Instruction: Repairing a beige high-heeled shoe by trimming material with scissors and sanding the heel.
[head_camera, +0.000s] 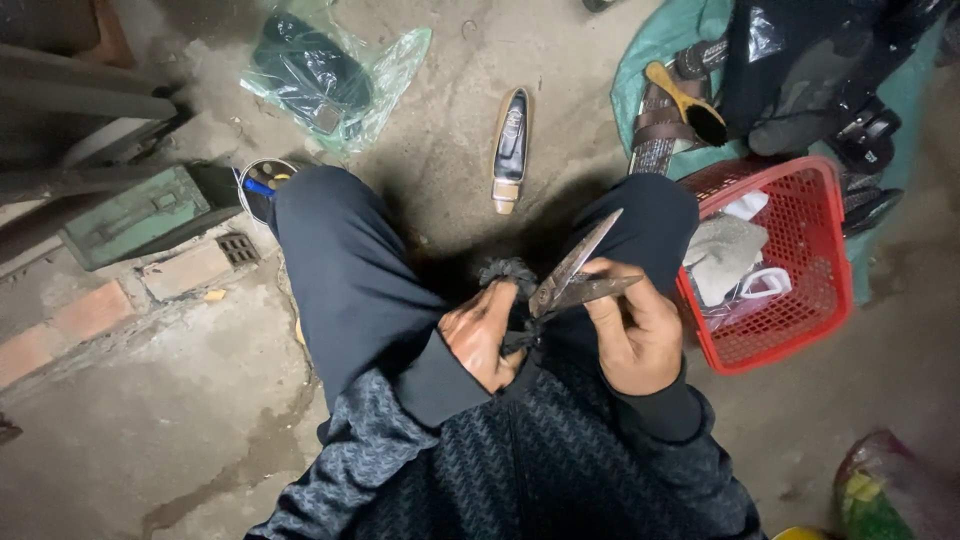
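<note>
The right hand (635, 335) grips open shears (580, 275), blades angled up-right, just beside the dark scrap (510, 285) pinched in the left hand's (483, 335) closed fingers.

Bare concrete floor (130, 430) lay open to the left; a red basket (800, 300) crowded the right knee, a high-heeled shoe (510, 150) stood ahead between the knees, and a green metal box (135, 215) blocked the far left

Your scissors (580, 272) are dull, worn metal; the scrap (510, 275) you pinch is dark, frayed cloth. Beside you: a red plastic mesh basket (800, 330), rough concrete floor (150, 440), a glossy shoe (511, 145).
</note>
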